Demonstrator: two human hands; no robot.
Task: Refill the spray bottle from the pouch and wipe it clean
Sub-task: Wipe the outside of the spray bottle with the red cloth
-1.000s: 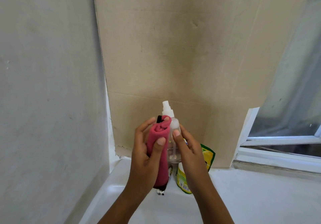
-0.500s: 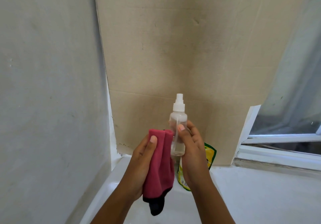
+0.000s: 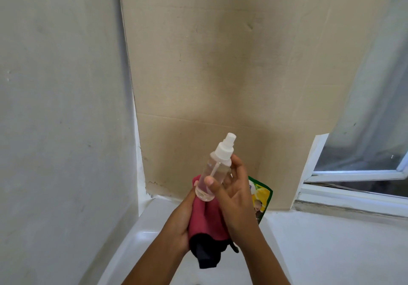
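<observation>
Here the clear spray bottle (image 3: 213,173), white-capped and tilted, sits pinched in the right hand (image 3: 234,193), left hand (image 3: 180,220) gripping a red cloth (image 3: 206,220).

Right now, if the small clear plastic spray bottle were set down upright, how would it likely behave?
The small clear plastic spray bottle, gripped by the right hand, looks tall and narrow, so probably tippy. Its round body would likely roll if laid down. Smooth plastic may be slippery if wet.
</observation>
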